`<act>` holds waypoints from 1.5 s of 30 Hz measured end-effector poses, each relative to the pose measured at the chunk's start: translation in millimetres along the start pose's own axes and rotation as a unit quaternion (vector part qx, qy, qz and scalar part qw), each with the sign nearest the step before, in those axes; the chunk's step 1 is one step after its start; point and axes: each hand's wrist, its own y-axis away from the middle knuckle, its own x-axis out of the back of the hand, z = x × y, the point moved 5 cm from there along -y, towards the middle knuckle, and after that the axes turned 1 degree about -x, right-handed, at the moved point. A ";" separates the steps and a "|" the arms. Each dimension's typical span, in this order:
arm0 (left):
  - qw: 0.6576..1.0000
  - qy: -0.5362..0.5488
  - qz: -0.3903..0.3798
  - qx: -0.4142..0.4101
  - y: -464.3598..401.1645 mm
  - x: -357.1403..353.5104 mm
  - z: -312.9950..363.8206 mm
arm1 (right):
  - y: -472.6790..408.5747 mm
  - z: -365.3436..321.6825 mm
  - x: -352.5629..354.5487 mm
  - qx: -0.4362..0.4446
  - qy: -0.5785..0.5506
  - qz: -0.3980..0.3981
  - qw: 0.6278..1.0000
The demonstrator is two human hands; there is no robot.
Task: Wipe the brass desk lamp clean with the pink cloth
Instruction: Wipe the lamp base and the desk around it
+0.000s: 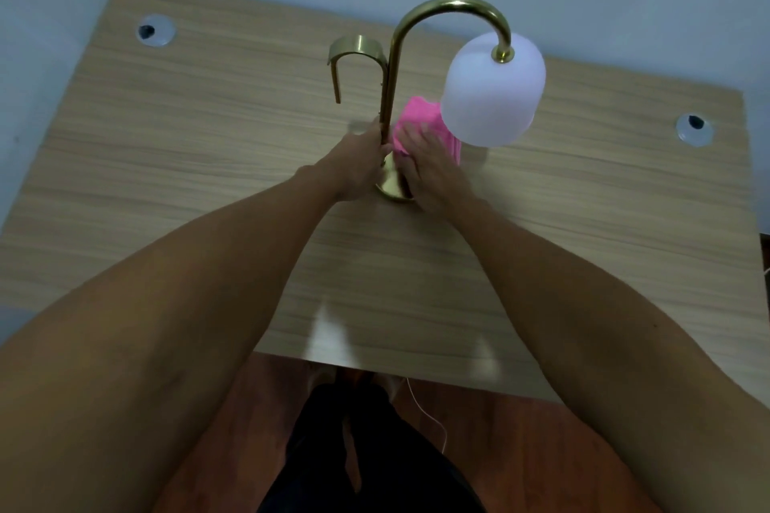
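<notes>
Two bare hands work at the foot of the lamp (391,67), which stands upright near the middle of the desk (166,162). The left hand (358,167) is closed around the lower stem, bracing it. The right hand (433,171) lies flat, fingers together, pressing the cloth (421,117) down on the base (389,185) just right of the stem; the cloth bunches out beyond the fingertips, beneath the white shade (491,92).

Technique, as judged from this view: the step in hand appears to be wiping the base. It goes best with the left hand kept firm on the stem so the top-heavy lamp cannot tip, and with the cloth swept around the full ring of the base, including the side under the left hand. The hanging shade sits close above the right knuckles, so strokes should stay low. The stem, the arch and the side hook (354,54) would presumably follow.

Containers: none is visible. The desk carries two round cable grommets (156,30), whose insides cannot be made out.
</notes>
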 end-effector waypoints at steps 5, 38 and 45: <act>1.000 -0.003 -0.001 -0.010 -2.7 -2.2 -3.1 | -4.1 5.5 -11.3 0.035 -0.022 -0.005 0.999; 0.985 -0.108 -0.062 -0.119 -16.0 0.2 -7.5 | 90.1 -21.0 -45.5 0.094 0.157 0.120 0.976; 0.994 -0.018 -0.065 -0.087 -14.4 3.9 -5.4 | 100.3 21.1 4.6 -0.080 0.036 0.154 0.984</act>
